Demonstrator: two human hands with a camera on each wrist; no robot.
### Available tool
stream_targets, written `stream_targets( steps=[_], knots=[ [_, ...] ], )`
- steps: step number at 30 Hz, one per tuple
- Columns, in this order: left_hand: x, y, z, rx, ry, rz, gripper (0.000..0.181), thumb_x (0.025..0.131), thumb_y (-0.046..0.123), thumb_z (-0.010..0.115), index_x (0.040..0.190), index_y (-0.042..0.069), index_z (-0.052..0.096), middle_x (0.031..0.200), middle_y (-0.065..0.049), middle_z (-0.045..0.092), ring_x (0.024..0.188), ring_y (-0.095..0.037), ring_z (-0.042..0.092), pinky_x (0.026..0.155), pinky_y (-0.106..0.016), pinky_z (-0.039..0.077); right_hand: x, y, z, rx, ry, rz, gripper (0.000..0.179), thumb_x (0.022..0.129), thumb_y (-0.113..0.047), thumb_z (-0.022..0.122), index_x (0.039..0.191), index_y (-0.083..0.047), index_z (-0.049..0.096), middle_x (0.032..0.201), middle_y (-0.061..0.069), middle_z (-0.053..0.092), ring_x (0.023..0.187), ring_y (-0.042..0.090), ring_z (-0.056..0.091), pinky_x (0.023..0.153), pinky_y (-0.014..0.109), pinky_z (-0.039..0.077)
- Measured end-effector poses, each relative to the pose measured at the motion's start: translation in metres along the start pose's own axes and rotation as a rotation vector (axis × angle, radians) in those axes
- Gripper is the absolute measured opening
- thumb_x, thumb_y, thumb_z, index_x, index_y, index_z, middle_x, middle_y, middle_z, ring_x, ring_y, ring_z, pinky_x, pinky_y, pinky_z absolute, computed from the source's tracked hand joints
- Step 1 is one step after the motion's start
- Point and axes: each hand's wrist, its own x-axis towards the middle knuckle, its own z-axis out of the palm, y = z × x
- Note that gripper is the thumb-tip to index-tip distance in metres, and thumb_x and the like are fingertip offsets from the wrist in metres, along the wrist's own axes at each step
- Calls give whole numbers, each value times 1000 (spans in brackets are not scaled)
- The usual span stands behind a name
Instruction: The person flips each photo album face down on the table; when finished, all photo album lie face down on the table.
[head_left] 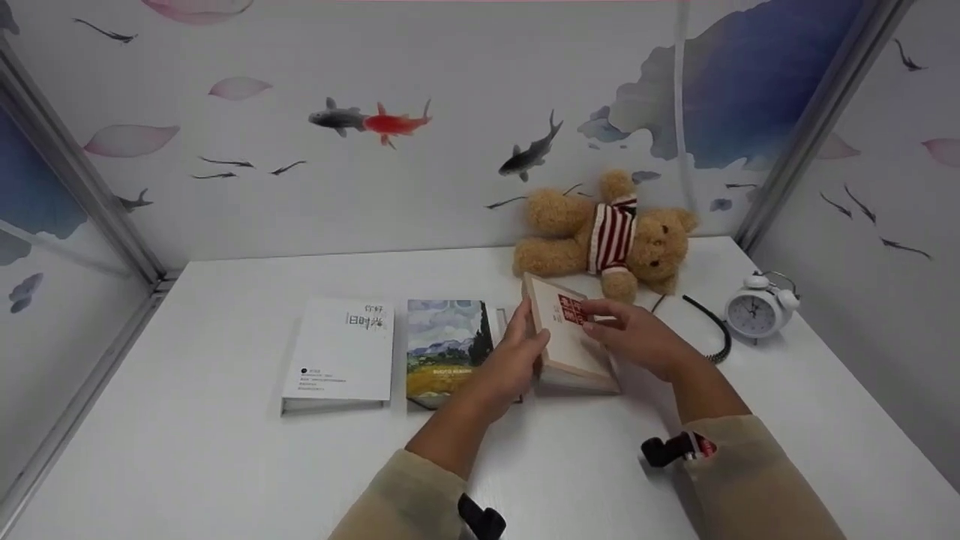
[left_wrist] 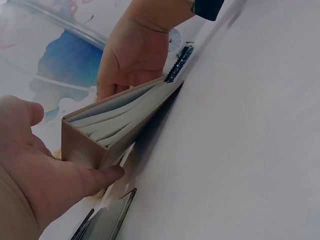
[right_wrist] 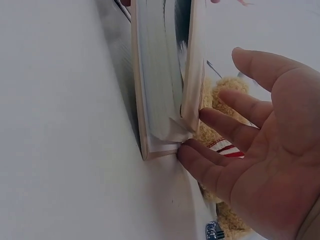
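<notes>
A thick beige book [head_left: 566, 349] with a red label stands tilted on the white table, its cover raised slightly and loose pages showing in the left wrist view. My left hand [head_left: 510, 364] grips it at the spine, the fingers reaching beneath and the thumb on the other side. At the opposite edge, my right hand [head_left: 641, 337] touches the cover with its fingertips. Those fingers [right_wrist: 220, 127] are loosely extended at the book's open edge in the right wrist view. Just left of the book lies an album with a landscape painting [head_left: 448, 345], partly covered by my left hand.
A white book [head_left: 341, 352] lies farther left on the table [head_left: 225, 465]. Behind the beige book, a teddy bear [head_left: 615, 236] in a striped shirt lies against the wall. On the right are a white alarm clock [head_left: 754, 311] and a black coiled cord [head_left: 721, 330].
</notes>
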Motion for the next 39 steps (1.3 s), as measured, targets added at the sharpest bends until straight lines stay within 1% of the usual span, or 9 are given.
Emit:
stream_targets(
  steps=[3,7,11,15,20,24,28,34,39],
  knots=[
    [-1,-1,0,-55,-31,8,69,115,39,43,173,41,4,183,-1,-3,166,-35,23,134,-59,26,-1,0,2,10,-14,3,60,105,-50,66,160,-30,50,173,11,38,162,39,34,127,60,40],
    [-1,-2,-3,-108,-13,39,65,116,40,42,172,43,10,183,3,9,156,-33,45,130,-56,36,-2,-4,4,25,-42,8,69,103,-56,66,162,-26,47,174,15,35,161,40,35,128,61,38],
    [0,-1,-6,-132,16,44,62,115,43,43,171,42,17,181,6,17,156,-32,45,129,-54,38,-4,-13,5,-9,-25,6,69,103,-59,64,161,-25,49,172,17,37,160,41,35,127,63,37],
    [0,2,-7,-167,32,45,61,115,41,42,171,38,19,181,5,19,160,-31,39,131,-50,35,-7,-22,8,-24,7,-54,57,107,-52,61,157,-25,54,170,13,43,161,40,33,126,66,36],
    [-1,6,-4,-215,42,73,59,117,31,40,173,28,20,181,-2,20,165,-25,31,134,-48,31,-9,-33,13,95,6,-128,53,109,-45,61,157,-24,54,167,5,48,158,33,39,127,63,37],
    [-2,9,-1,-261,40,90,58,116,25,40,172,24,23,179,-6,27,164,-25,34,133,-45,34,-14,-41,17,190,23,-201,62,109,-46,61,162,-18,47,166,6,48,154,31,46,124,59,43],
    [-2,9,1,-285,31,81,57,116,25,41,171,25,25,177,-5,32,162,-23,38,132,-44,36,-20,-50,19,211,50,-280,62,110,-46,59,163,-17,44,166,7,48,153,31,47,123,60,44],
    [-2,13,1,-288,2,109,59,117,26,41,172,26,22,178,2,31,165,-20,32,134,-45,33,-26,-57,19,217,78,-341,60,111,-41,57,165,-18,42,166,5,47,154,29,47,119,47,52],
    [-2,16,2,-266,-4,144,58,116,26,40,172,26,23,178,5,29,166,-20,27,135,-50,30,-31,-63,19,301,88,-350,60,111,-39,59,165,-19,42,167,4,44,154,30,48,110,32,58]
  ],
)
